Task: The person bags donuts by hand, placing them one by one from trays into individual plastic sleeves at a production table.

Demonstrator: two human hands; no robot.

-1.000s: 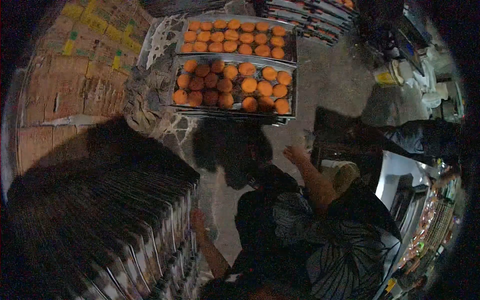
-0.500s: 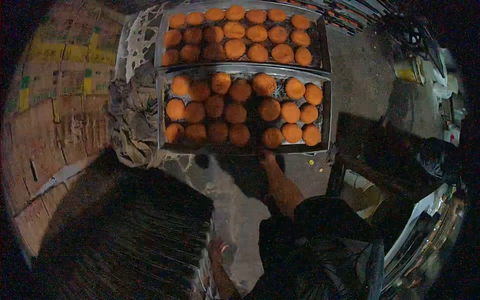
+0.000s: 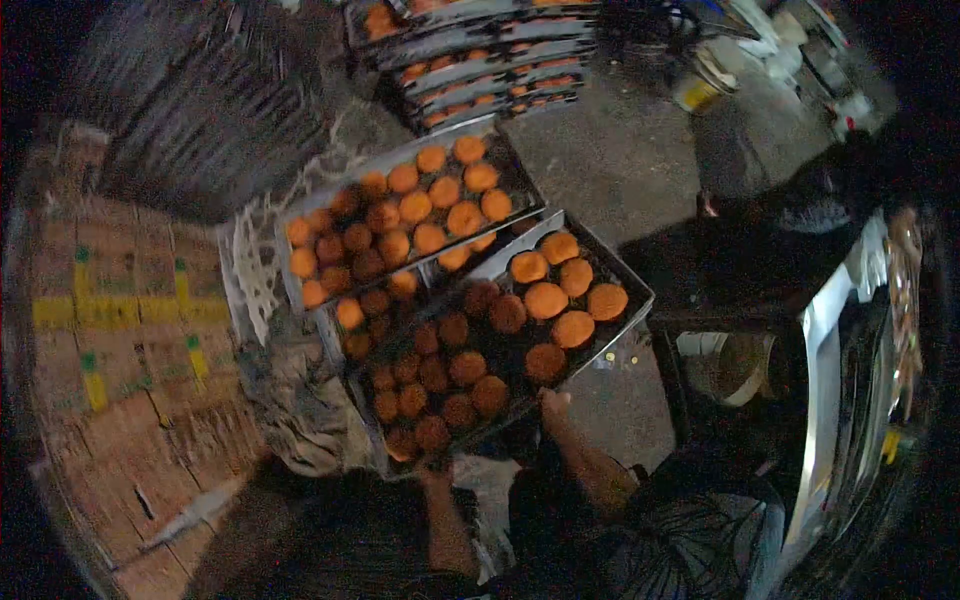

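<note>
A dark metal tray (image 3: 520, 375) of round orange-brown baked pieces (image 3: 546, 300) is tilted sideways in front of me, overlapping part of a second tray behind it. My left hand (image 3: 436, 482) grips its near edge toward the left corner. Farther right, my right hand (image 3: 556, 404) holds the same edge, with the fingertips partly hidden by the rim. Another tray (image 3: 520, 170) with rows of similar pieces lies beyond, touching or nearly touching the front one.
Stacked trays (image 3: 455, 75) with pieces rise at the back. Cardboard boxes (image 3: 130, 330) stand at the left beside crumpled cloth (image 3: 310, 420). A yellow-marked bucket (image 3: 700, 92) is at the back right, with a round container (image 3: 745, 365) at the right.
My left hand has come up from low in the view onto the tray's near edge. The front tray has turned and now overlaps the one behind. The whole view has shifted.
</note>
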